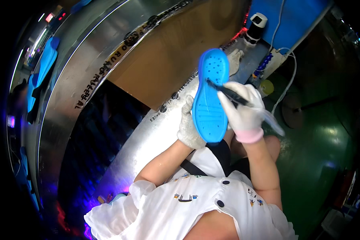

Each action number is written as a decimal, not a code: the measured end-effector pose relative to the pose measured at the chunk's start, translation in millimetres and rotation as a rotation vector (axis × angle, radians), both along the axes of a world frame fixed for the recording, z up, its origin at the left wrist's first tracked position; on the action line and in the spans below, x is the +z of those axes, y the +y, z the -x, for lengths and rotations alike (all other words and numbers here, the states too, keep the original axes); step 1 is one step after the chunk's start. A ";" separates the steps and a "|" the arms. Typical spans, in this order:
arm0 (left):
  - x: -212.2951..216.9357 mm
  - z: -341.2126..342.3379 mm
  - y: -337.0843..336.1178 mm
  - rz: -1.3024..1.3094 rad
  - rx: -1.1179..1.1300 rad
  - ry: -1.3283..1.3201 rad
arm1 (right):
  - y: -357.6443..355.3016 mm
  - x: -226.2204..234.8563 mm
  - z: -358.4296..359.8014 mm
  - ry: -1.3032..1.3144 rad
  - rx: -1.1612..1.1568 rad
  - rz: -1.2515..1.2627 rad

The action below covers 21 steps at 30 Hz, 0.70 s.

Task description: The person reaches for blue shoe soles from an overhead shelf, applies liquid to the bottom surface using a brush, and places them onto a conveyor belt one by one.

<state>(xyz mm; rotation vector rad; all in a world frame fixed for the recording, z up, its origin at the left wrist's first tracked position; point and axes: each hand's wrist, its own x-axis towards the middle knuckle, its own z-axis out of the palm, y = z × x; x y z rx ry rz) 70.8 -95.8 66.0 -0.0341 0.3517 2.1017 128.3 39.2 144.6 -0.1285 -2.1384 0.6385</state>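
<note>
left hand point(190, 126) in a knit glove has its fingers clamped round the blue shoe sole point(210, 96), tilting its underside up above the lap so the right hand point(244, 110), fingers pinched on a dark brush point(228, 93), can stroke it.

Blue shoe sole point(210, 96) held upright between gloved left hand point(190, 124) and gloved right hand point(244, 110), filling gap between them. Dark brush point(228, 93) crosses sole's right edge. Curved metal machine rim point(148, 132) bars way left and ahead. Spare glove point(235, 60), white-capped bottle point(255, 26), yellow-lidded jar point(266, 87) and cable point(290, 80) crowd bench beyond. Green floor point(320, 140) at right open.
</note>
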 end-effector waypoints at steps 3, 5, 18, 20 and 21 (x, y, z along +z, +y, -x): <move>-38.8 4.4 0.6 -0.056 0.012 0.179 | -20.8 2.8 -11.0 -0.065 0.149 -0.132; -41.3 12.7 1.2 0.083 0.021 0.614 | -25.4 -0.9 -22.3 -0.140 0.249 0.126; -2.1 15.3 7.9 -0.177 0.058 -0.004 | -2.1 -0.3 -26.4 -0.081 0.146 0.089; 4.8 17.1 11.2 -0.118 0.111 0.015 | -18.2 -8.2 -35.5 -0.023 0.239 -0.013; 13.9 15.2 4.9 -0.062 0.030 0.079 | -29.0 -4.5 -42.0 -0.031 0.274 -0.076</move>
